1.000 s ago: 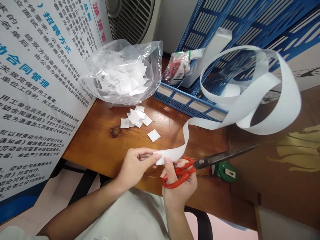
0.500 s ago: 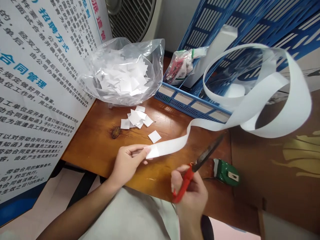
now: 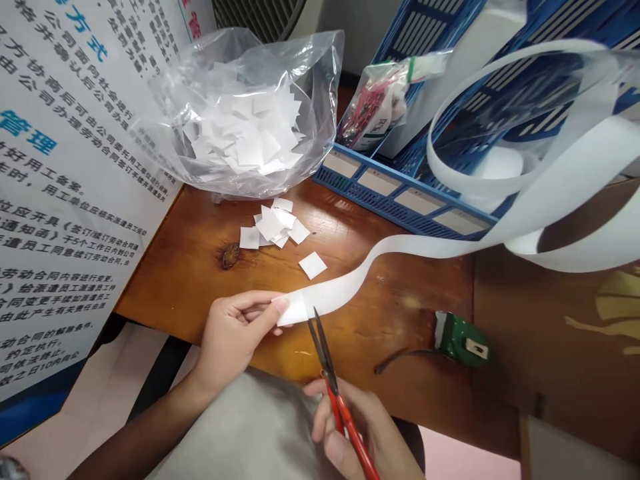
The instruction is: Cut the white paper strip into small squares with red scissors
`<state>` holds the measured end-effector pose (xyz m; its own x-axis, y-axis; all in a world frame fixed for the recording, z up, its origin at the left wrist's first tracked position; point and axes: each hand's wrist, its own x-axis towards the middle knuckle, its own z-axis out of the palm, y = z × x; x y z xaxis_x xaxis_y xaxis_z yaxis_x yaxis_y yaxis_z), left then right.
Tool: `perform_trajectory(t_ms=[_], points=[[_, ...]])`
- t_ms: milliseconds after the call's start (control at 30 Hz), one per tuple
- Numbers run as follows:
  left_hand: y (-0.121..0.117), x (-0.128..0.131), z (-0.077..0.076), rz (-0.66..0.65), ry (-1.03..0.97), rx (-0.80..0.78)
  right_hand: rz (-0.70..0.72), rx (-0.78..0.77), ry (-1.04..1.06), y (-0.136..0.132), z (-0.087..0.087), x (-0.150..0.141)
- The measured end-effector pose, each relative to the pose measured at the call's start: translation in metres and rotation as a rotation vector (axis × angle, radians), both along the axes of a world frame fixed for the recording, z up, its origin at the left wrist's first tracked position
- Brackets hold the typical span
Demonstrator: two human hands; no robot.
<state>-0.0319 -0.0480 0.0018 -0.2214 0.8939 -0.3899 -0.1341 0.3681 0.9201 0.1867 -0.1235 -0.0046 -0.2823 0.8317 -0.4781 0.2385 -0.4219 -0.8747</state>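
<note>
My left hand pinches the end of a long white strip, with a white square at its tip between thumb and fingers. In my right hand are red-handled scissors, their blades slightly apart and their tips at the strip's lower edge, just right of the left fingers. From there the strip runs right and rises into large loose loops. A single white square lies on the table beyond the strip. Behind it is a small pile of white squares.
A clear plastic bag full of white squares stands at the back. Right of it is a blue file rack holding a bag of red items. A green tape measure lies on the wooden table. A printed board borders the left.
My right hand has swung the scissors left, bringing the blade tips to the strip's edge. My left hand has shifted slightly left with the strip end. The view has moved closer.
</note>
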Motion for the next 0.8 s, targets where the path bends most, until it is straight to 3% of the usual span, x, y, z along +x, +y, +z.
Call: perform_trajectory(t_ms=[167, 500, 800], points=[[-0.002, 0.001, 0.006, -0.031, 0.012, 0.024, 0.062, -0.023, 0.081, 0.015, -0.008, -0.006], [-0.004, 0.002, 0.009, 0.002, -0.002, 0.048, 0.121, -0.136, 0.096, 0.019, 0.0, -0.012], [-0.006, 0.002, 0.007, -0.011, -0.008, 0.077, 0.077, -0.172, 0.064, 0.015, -0.008, -0.011]])
